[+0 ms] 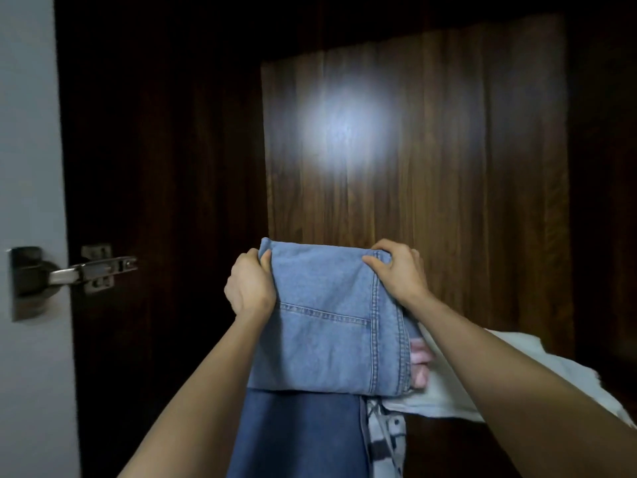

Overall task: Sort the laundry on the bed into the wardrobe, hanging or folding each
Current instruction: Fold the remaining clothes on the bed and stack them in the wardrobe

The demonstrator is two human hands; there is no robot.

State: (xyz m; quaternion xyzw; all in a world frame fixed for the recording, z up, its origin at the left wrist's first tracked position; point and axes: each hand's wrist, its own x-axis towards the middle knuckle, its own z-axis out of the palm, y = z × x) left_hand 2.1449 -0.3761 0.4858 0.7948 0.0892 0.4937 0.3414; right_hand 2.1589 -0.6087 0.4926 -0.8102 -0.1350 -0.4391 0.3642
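Observation:
A folded pair of light blue jeans point(327, 322) sits on top of a stack of clothes inside the dark wooden wardrobe point(431, 167). My left hand point(250, 282) grips the jeans' far left corner, thumb on top. My right hand point(396, 269) grips the far right corner along the side seam. Below lies darker blue denim point(300, 432). Pink fabric point(418, 363), a white garment point(458, 384) and a black-and-white patterned piece point(384, 439) show to the right of the stack.
The wardrobe's white door point(31, 167) stands open at the left, with a metal hinge point(82, 270) at hand height. A bright light spot falls on the wood back panel. The shelf under the clothes is hidden.

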